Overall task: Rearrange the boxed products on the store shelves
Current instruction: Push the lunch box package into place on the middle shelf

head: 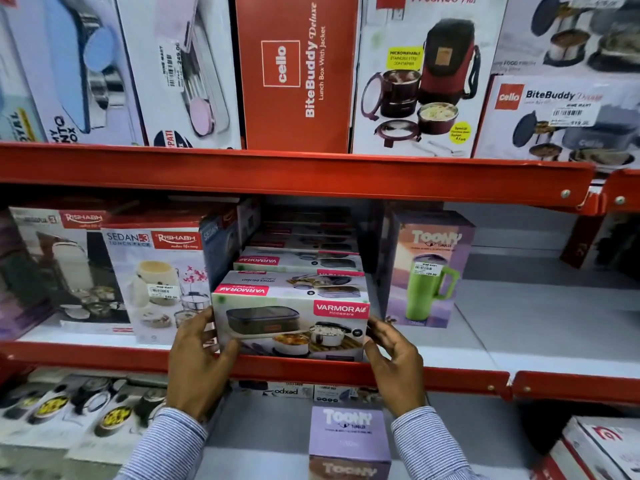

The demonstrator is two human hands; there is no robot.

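A white Varmora lunch-box carton [290, 315] sits at the front edge of the middle shelf, in front of a row of matching Varmora boxes [298, 263]. My left hand [199, 362] curls around its left end, fingers against the side and thumb at the lower front. My right hand [394, 362] cups its right end, fingertips touching the corner. Both wrists rest in front of the red shelf lip [311, 370].
A Rishabh Sedan box [156, 282] stands tight on the left, a purple Toony tumbler box [429, 268] on the right with bare shelf [536, 317] beyond. Cello boxes [298, 71] fill the upper shelf. Another Toony box [349, 441] sits below.
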